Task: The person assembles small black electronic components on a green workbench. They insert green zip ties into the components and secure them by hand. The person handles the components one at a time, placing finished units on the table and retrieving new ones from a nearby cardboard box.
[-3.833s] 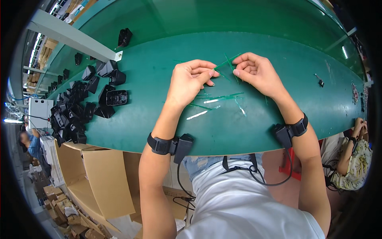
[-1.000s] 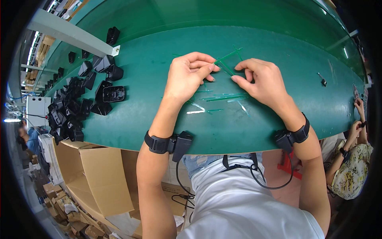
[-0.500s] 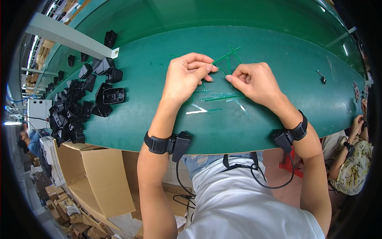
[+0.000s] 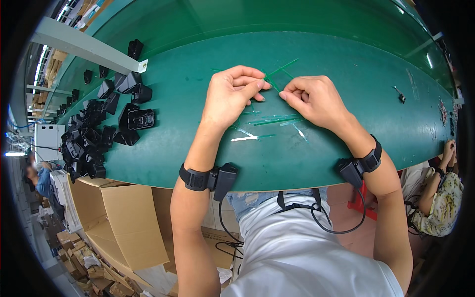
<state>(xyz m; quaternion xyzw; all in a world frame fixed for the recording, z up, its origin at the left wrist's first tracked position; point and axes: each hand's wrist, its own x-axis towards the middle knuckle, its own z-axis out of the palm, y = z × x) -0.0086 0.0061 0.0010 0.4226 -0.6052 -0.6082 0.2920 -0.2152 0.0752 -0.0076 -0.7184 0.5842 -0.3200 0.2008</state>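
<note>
- The person's left hand [image 4: 228, 94] is closed in a pinch, thumb against fingers, on a thin, straight green strip [image 4: 283, 67] that slants up and to the right from the fingertips, above the green bench [image 4: 198, 166].
- The person's right hand [image 4: 315, 99] has its thumb and index finger pressed together at the lower end of a second slender green strip [image 4: 273, 84], which bridges the narrow gap between the two hands; exactly where the strips meet cannot be made out.
- Nearer the person, several loose green strips [image 4: 277, 122] lie on the bench, some crossing; among them is a narrow strip with a white end [image 4: 244, 139].
- Each wrist wears a black strap with a boxy black device [image 4: 226, 179].
- Well to the left is a heap of angular black plastic housings [image 4: 84, 133], one open-faced black housing [image 4: 141, 119] at its edge.
- Toward the right side lies a small dark part [image 4: 401, 98].
- Below the bench's left edge stands an open brown cardboard box [image 4: 133, 225].
- At far right, a co-worker's patterned sleeve [image 4: 440, 213] shows.
</note>
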